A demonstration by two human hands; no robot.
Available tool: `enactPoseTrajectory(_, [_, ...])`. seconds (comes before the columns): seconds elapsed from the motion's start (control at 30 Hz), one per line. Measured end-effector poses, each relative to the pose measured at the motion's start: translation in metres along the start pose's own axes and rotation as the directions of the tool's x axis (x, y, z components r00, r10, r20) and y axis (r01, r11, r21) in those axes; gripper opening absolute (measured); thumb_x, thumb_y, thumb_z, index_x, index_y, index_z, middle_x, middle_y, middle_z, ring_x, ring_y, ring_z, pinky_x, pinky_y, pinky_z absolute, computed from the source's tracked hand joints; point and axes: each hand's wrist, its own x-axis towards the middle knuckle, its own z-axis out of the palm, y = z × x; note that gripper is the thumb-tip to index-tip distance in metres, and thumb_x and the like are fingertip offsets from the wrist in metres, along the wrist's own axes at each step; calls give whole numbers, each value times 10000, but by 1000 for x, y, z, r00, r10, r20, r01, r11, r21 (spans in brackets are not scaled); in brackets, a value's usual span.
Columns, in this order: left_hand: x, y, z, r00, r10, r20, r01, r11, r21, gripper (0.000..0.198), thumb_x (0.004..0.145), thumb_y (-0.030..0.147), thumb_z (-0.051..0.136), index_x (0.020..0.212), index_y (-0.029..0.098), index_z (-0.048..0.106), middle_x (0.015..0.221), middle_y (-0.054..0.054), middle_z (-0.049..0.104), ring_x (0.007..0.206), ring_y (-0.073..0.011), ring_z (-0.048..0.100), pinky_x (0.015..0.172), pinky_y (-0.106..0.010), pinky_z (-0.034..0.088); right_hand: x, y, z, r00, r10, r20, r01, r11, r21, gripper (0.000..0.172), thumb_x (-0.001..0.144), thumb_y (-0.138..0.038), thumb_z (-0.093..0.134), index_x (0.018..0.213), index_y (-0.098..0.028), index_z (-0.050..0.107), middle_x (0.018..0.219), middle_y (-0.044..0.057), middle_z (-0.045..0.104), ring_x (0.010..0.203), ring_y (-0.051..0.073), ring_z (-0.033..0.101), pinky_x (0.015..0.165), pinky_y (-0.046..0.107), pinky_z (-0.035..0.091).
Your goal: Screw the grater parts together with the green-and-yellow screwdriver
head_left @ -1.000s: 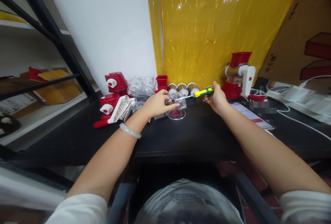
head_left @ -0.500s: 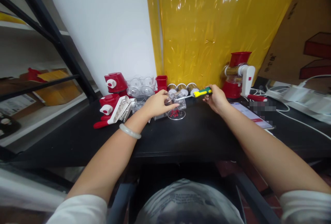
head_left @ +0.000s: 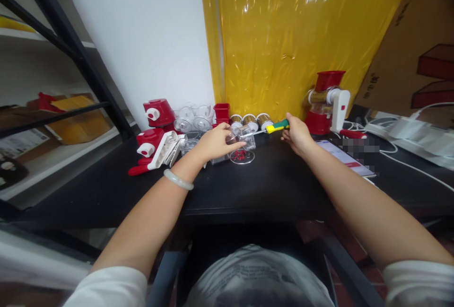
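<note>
My left hand (head_left: 220,141) is closed round a clear plastic part (head_left: 249,142), steadying it above the table. In my right hand (head_left: 297,133) is the end of a screwdriver (head_left: 277,126) with a green and yellow handle. Its metal shaft points left and meets the clear part; where the tip sits inside cannot be made out. Below the part, a round clear dish (head_left: 242,157) holds small red pieces. Just behind stand several metal grater drums (head_left: 250,121) with white rims and a red hopper (head_left: 222,113).
Red housings (head_left: 158,112), white crank handles (head_left: 165,150) and clear cups (head_left: 193,117) stand at the left. An assembled red and white rotary grater (head_left: 328,103) stands at the right, near a phone (head_left: 345,157), cables and a power strip (head_left: 407,129).
My right fingers have shifted slightly on the screwdriver's handle, and its coloured faces show a little differently. My left hand and the clear part have stayed in place.
</note>
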Motion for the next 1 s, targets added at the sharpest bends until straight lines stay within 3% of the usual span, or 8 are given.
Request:
enactPoseTrajectory(0.13, [0,2,-2,1000,-2,6,2,1000,13,530,866,686,576,790,177,707,1148,-112,626,891,-233,645,840,-401,520,0,-1,0,1000,4,24,-5,1000,25,258,938,-391,570,765,-244,447,439,-122,275,342,72,249,393,193,377])
enactPoseTrajectory(0.27, [-1,2,-2,1000,7,4,-7,1000,5,528,866,680,579,771,174,696,1172,-109,627,921,-238,648,858,-401,518,-1,-4,2,999,45,27,-48,993,108,150,921,-246,476,775,-219,499,488,-78,381,401,84,336,422,191,401])
enactPoseTrajectory(0.4, [0,0,0,1000,5,-1,-5,1000,9,535,865,694,573,792,181,708,1160,-107,628,910,-234,646,842,-399,521,-2,-7,3,997,78,29,-82,976,199,177,919,-299,479,780,-206,538,546,-47,442,436,92,393,427,199,407])
enactPoseTrajectory(0.53, [1,0,0,1000,10,-1,-10,1000,12,537,865,696,572,802,180,707,1135,-110,627,890,-232,646,834,-399,519,0,-4,2,998,59,-8,-57,986,156,298,953,-443,487,775,-210,540,551,-37,473,422,96,415,416,213,414])
enactPoseTrajectory(0.67, [0,1,-1,1000,4,1,-4,1000,5,529,865,688,577,788,180,701,1127,-108,627,889,-233,650,837,-399,518,3,0,-1,1000,5,14,-6,998,62,404,917,-600,552,749,-236,500,454,-85,349,348,90,316,386,228,399])
enactPoseTrajectory(0.8, [0,0,-1,1000,7,-3,-7,1000,4,531,864,690,576,784,181,703,1145,-108,628,911,-236,652,860,-399,519,1,2,-2,999,-30,40,29,999,38,345,906,-515,623,744,-245,483,407,-119,240,321,78,228,375,214,373])
enactPoseTrajectory(1.0, [0,0,-1,1000,4,0,-4,1000,4,541,862,698,570,803,179,711,1151,-109,631,903,-236,651,842,-401,520,-2,-1,1,999,2,48,-5,998,68,202,940,-293,499,748,-228,507,406,-94,300,358,87,280,423,195,399])
